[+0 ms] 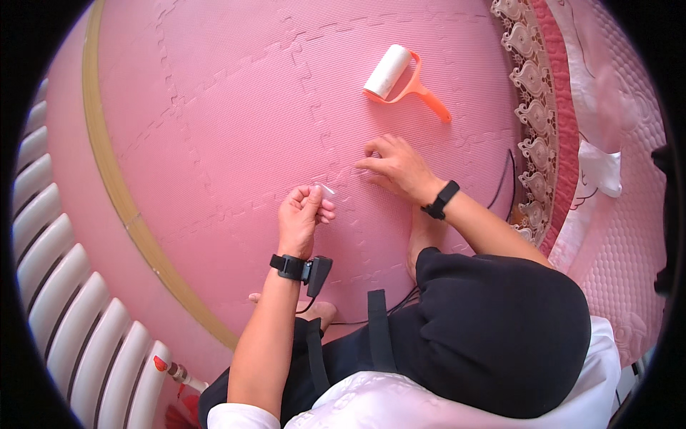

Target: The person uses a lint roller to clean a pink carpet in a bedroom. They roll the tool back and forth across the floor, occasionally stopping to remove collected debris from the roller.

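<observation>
Between the thumb and fingers of my left hand [306, 209] is a small clear strip [327, 189], perhaps plastic film; its exact kind is hard to tell. My right hand [394, 163] hovers over or rests lightly on the pink foam mat [241, 145], fingers curled and apart, with nothing visible in them. Beyond the right hand lies a lint roller [388, 71] with a white sticky roll and an orange handle [433, 105] slanting toward the lower right. Black straps circle both wrists, and a small black device [319, 276] with a cable hangs at the left one.
A white radiator [59, 279] with a red-handled valve [161, 363] runs along the left. At right is a bed with a lace-trimmed pink quilted cover [563, 123]. Black cables [501, 185] lie near the bed's edge. My bare feet [426, 230] rest on the mat.
</observation>
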Demonstrator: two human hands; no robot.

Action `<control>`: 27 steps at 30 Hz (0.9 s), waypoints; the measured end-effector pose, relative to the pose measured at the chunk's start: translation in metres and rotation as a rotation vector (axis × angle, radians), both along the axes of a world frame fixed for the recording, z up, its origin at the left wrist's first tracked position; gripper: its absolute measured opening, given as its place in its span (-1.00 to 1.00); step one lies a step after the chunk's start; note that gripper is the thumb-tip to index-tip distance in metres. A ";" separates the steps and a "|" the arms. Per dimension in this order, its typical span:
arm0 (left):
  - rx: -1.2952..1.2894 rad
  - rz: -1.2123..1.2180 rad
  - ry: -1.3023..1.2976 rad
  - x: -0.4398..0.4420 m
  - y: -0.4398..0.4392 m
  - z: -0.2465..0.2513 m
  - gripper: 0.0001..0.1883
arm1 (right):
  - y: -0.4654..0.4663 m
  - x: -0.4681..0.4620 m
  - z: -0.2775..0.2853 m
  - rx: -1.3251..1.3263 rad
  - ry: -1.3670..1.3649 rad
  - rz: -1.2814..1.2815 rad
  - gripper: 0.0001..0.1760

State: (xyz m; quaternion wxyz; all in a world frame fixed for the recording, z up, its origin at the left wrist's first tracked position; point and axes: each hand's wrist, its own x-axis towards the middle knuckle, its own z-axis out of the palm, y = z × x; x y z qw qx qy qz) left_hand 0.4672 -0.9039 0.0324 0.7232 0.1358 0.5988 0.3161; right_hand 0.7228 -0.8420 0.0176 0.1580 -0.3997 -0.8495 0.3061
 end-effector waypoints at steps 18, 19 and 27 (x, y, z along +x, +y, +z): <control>0.001 0.028 0.069 0.003 0.014 0.008 -0.82 | 0.016 -0.002 -0.004 -0.247 0.120 0.072 -0.86; 0.020 0.028 0.093 0.004 0.016 0.008 -0.82 | 0.016 -0.001 0.001 -0.276 0.141 0.049 -0.85; 0.191 -0.054 0.239 0.024 0.035 0.029 -0.84 | 0.028 -0.002 0.066 -0.515 0.238 0.011 -0.83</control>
